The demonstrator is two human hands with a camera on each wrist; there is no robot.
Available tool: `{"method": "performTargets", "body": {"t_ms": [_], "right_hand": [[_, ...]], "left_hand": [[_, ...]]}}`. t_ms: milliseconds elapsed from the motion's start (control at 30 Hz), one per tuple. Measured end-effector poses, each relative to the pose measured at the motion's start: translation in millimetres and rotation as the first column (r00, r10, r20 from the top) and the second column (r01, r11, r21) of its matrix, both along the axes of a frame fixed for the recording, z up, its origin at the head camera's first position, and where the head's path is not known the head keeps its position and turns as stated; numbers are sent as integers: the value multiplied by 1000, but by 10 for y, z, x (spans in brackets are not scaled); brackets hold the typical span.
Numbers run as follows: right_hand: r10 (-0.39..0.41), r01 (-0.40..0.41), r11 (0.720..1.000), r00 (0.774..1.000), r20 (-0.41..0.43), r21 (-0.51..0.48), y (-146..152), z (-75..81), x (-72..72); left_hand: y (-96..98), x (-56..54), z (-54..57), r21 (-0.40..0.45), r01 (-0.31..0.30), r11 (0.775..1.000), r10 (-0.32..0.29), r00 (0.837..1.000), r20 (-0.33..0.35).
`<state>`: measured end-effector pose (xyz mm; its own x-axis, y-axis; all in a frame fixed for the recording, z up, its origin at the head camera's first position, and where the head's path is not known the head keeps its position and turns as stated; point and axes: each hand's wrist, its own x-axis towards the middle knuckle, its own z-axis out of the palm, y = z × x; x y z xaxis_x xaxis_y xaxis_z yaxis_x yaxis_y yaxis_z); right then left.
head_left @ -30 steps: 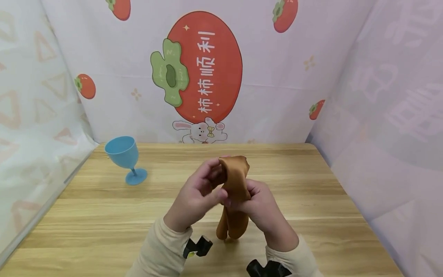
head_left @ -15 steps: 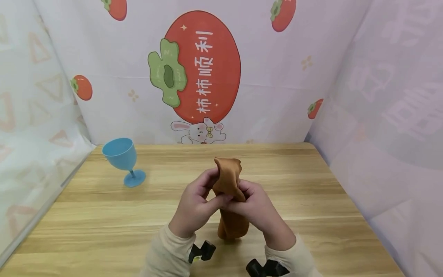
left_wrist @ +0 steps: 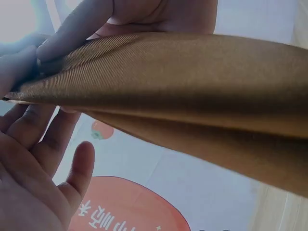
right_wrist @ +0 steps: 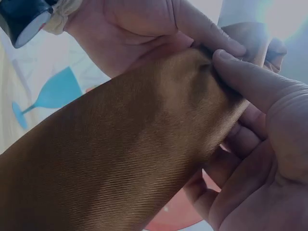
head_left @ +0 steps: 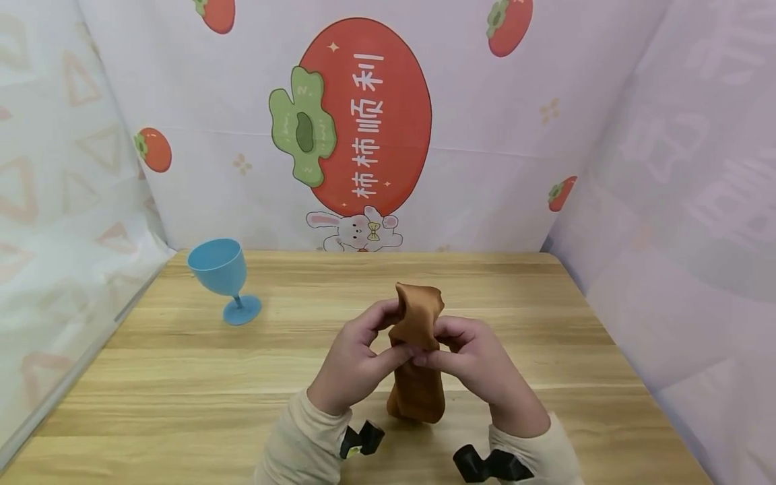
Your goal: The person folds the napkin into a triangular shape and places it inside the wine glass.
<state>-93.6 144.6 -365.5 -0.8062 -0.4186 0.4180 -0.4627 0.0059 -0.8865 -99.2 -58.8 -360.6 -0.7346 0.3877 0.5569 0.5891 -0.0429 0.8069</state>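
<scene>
A strip of brown satiny, finely ribbed cloth [head_left: 421, 394] hangs folded between my hands over the near middle of the table, its top edge turned over toward me. My left hand [head_left: 354, 360] pinches it from the left, thumb in front and fingers behind. From the other side my right hand [head_left: 488, 360] pinches the same upper part, the two thumb tips nearly meeting. In the left wrist view the cloth [left_wrist: 192, 82] shows layered folds. The right wrist view has its broad face [right_wrist: 110, 144], gathered under the thumbs. Folds behind the fingers are hidden.
A blue plastic goblet [head_left: 219, 268] stands upright at the back left of the wooden table [head_left: 291, 417]. A printed cloth backdrop [head_left: 485, 121] rises behind the table, with pale sheets at both sides. Each wrist wears a small black camera.
The turned-over top of the cloth has come lower and slants more. My fingers have shifted along it, and both thumbs now press together at its front. The goblet stays put.
</scene>
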Motion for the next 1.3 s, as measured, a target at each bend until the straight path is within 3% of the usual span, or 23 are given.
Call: {"method": "performTargets", "body": {"t_ms": [200, 400, 533, 1300], "right_hand": [[-45, 45, 999, 999, -7, -10, -5, -9, -17], [-70, 69, 997, 996, -51, -25, -6, -35, -47], [-120, 120, 993, 992, -33, 3, -6, -39, -40], [-151, 151, 988, 988, 15, -14, -29, -48, -32]], "left_hand": [[-20, -13, -3, -26, -4, 1000, 3, 1000, -17], [-128, -56, 11, -73, 51, 996, -47, 997, 60], [-237, -85, 5, -118, 76, 990, -64, 993, 99], [-470, -221, -28, -77, 37, 996, -32, 998, 57]]}}
